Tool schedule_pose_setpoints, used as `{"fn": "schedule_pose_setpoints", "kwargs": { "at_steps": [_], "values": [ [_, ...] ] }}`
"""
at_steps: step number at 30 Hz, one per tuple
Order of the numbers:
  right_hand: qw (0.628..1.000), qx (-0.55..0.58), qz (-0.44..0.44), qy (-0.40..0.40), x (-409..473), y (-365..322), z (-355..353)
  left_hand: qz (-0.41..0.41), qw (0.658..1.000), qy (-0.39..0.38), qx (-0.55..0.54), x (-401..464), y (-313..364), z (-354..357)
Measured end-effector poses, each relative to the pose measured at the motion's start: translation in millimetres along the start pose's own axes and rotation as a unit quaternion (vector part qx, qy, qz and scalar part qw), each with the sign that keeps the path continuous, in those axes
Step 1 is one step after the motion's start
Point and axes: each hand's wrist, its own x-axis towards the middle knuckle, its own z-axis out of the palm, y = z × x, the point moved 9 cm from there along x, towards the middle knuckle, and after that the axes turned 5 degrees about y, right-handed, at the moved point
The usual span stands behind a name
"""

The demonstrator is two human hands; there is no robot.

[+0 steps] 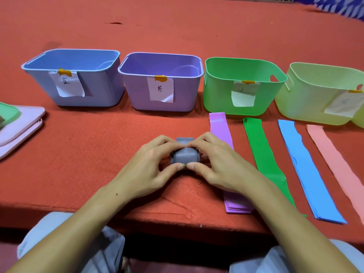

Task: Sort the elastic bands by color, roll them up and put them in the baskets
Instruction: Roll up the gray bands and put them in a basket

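Head view: left hand (149,164) and right hand (214,164) both pinching grey band roll (185,157), near purple basket (161,83).

light: even, fairly bright | shadows: soft | edges: wide-angle bowing | far corners: blurred

— What covers the table (177,32)?
— A red, felt-like cloth over the whole top, rumpled a little at the near edge and marked by a dark stain (113,23) far back.
— Anything beyond it?
— At the top right corner, a blue-and-white patterned surface (342,5); along the top edge, a pale strip too blurred to name.
— And the light?
— Even, with soft shadows.
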Motion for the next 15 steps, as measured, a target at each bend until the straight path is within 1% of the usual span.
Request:
{"fn": "schedule_pose_setpoints", "kwargs": {
  "at_steps": [4, 8, 15],
  "values": [
    [0.999, 0.009, -0.013, 0.030, 1.1, -4.5, -9.8, -0.001, 1.000, 0.012, 0.009, 3.4, 3.7, -2.7],
    [0.999, 0.014, -0.018, 0.034, 0.7, -5.8, -5.8, -0.006, 1.000, 0.029, 0.006, 4.7, 0.2, -4.9],
    [0.997, 0.023, -0.029, 0.062, 4.0, -7.0, -4.3, -0.007, 0.998, 0.045, -0.031, 0.5, -2.2, -3.6]
  ]
}}
